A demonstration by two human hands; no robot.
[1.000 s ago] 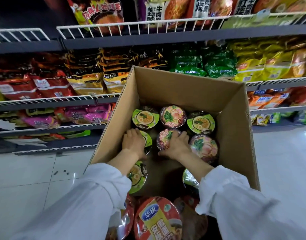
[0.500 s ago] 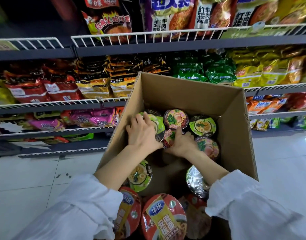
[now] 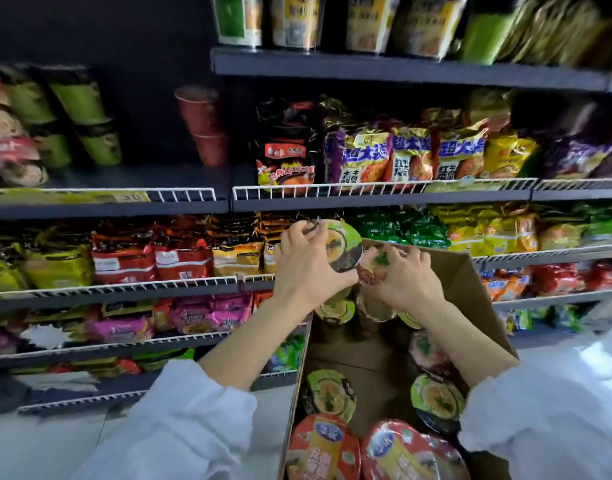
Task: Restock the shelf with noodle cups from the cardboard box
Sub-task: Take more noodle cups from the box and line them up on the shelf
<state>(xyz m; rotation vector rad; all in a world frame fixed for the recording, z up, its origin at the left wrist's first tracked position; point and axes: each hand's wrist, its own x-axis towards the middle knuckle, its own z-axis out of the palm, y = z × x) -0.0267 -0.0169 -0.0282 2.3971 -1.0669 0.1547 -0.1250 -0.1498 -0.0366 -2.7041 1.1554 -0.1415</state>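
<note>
Green-lidded noodle cup (image 3: pixel 339 244) at frame centre, raised above the cardboard box (image 3: pixel 471 292), gripped around its rim by the left hand (image 3: pixel 308 268). Touching it on the right, a pink-lidded cup (image 3: pixel 374 268) clasped by the right hand (image 3: pixel 408 282). More cups remain in the box, lower centre-right. Behind, wire-fronted shelves (image 3: pixel 380 199) carry noodle packets; image blurred toward upper edges.
</note>
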